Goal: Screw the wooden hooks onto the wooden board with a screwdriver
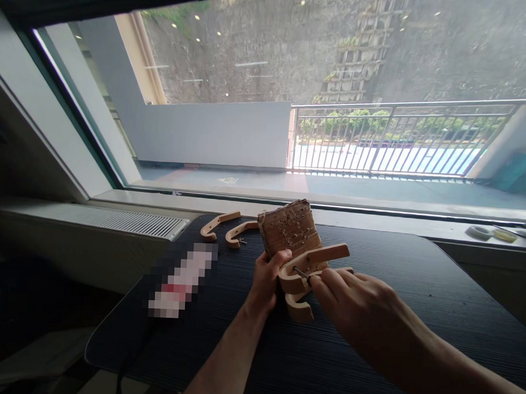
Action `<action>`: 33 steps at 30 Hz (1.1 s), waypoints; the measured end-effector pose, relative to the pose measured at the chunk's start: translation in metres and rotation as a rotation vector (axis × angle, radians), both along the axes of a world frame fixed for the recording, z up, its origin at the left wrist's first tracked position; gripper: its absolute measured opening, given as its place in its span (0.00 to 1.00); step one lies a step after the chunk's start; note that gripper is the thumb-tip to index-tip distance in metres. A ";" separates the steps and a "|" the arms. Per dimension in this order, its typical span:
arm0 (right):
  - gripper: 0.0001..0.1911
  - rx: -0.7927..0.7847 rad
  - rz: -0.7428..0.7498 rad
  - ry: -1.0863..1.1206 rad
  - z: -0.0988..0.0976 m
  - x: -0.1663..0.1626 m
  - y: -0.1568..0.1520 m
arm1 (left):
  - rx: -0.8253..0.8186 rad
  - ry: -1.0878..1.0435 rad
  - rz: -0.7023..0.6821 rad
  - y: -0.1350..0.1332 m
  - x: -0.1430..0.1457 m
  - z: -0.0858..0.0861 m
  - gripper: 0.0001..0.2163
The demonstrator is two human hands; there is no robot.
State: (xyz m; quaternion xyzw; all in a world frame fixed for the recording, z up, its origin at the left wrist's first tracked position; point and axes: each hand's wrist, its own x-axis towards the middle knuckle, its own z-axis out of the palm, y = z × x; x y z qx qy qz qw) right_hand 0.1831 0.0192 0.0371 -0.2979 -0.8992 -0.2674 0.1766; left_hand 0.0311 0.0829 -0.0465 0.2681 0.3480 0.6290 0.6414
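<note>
Right hand: pinched shut on a thin metal tool [302, 273], knuckles up; the right hand [356, 300] comes in from the side, I'd guess so the tip can meet the wood straight on
Left hand: the left hand [266, 278] is closed round the curved end of the upper wooden hook [289, 281], thumb on top, probably to stop it twisting. Can't tell if it's gripping the cardboard too
Lower hook: the lower wooden hook [300, 311] sits right under the upper one, mostly hidden by it
Cardboard: the cardboard piece [290, 226] tilts up behind the hooks, dotted with tiny bits, maybe parked there to keep them handy
Blurred thing: a pixelated item [183, 280] on the black table [369, 352], left of the hands, no clue what
Spare hooks: two loose hooks [209, 228] lie by the far edge, seemingly out of elbow range
Sill: tape rolls [479, 232] off to the right
Outside: metal railing [391, 139] beyond the glass
</note>
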 end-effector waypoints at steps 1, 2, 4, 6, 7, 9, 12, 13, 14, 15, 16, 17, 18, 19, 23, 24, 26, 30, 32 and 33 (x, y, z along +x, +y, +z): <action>0.13 -0.009 0.005 0.019 -0.004 0.001 0.001 | 0.002 0.000 0.002 0.000 0.000 0.000 0.10; 0.12 -0.041 -0.003 0.053 -0.007 0.002 0.002 | 0.005 0.000 0.004 0.000 0.000 0.000 0.10; 0.09 -0.182 -0.088 0.160 -0.014 0.005 0.005 | 0.013 0.002 0.008 0.001 -0.001 0.001 0.10; 0.07 -0.385 -0.232 0.298 -0.018 0.009 0.010 | 0.027 0.008 0.012 0.001 -0.002 0.001 0.11; 0.07 -0.483 -0.293 0.364 -0.019 0.011 0.011 | 0.037 0.016 0.013 0.001 -0.002 0.001 0.11; 0.11 -0.639 -0.358 0.460 -0.017 0.014 0.014 | 0.066 0.045 0.013 0.000 -0.003 0.000 0.12; 0.10 -0.690 -0.369 0.468 -0.012 0.016 0.015 | 0.101 0.089 0.015 -0.001 -0.003 -0.001 0.12; 0.08 -0.665 -0.371 0.435 -0.011 0.016 0.014 | 0.104 0.096 0.017 -0.001 -0.003 -0.002 0.12; 0.08 -0.623 -0.367 0.393 -0.010 0.016 0.013 | 0.102 0.098 0.020 -0.001 -0.002 -0.002 0.12; 0.10 -0.564 -0.356 0.350 -0.009 0.017 0.012 | 0.098 0.099 0.023 -0.001 -0.002 -0.002 0.12; 0.12 -0.493 -0.332 0.312 -0.010 0.017 0.010 | 0.092 0.100 0.027 -0.001 -0.001 -0.002 0.11; 0.12 -0.418 -0.293 0.281 -0.011 0.017 0.009 | 0.086 0.102 0.031 -0.001 -0.001 -0.002 0.11; 0.10 -0.348 -0.244 0.257 -0.013 0.018 0.007 | 0.082 0.102 0.035 -0.001 -0.001 -0.002 0.11; 0.10 -0.289 -0.196 0.241 -0.015 0.018 0.005 | 0.080 0.101 0.038 -0.001 -0.001 -0.002 0.11; 0.12 -0.174 -0.072 0.203 -0.026 0.015 -0.002 | 0.075 0.094 0.048 -0.002 0.000 0.000 0.11; 0.11 -0.158 -0.068 0.204 -0.030 0.014 -0.003 | 0.077 0.097 0.048 -0.002 0.000 0.000 0.11; 0.11 -0.143 -0.085 0.232 -0.038 0.011 -0.003 | 0.087 0.104 0.052 -0.002 -0.001 0.000 0.10; 0.07 -0.309 -0.225 0.410 -0.048 0.008 0.002 | 0.088 0.106 0.066 0.001 -0.003 0.000 0.10; 0.08 -0.493 -0.311 0.489 -0.046 0.009 0.005 | 0.087 0.114 0.059 0.002 -0.005 -0.001 0.10; 0.09 -0.574 -0.343 0.503 -0.045 0.010 0.006 | 0.087 0.118 0.055 0.002 -0.005 -0.001 0.11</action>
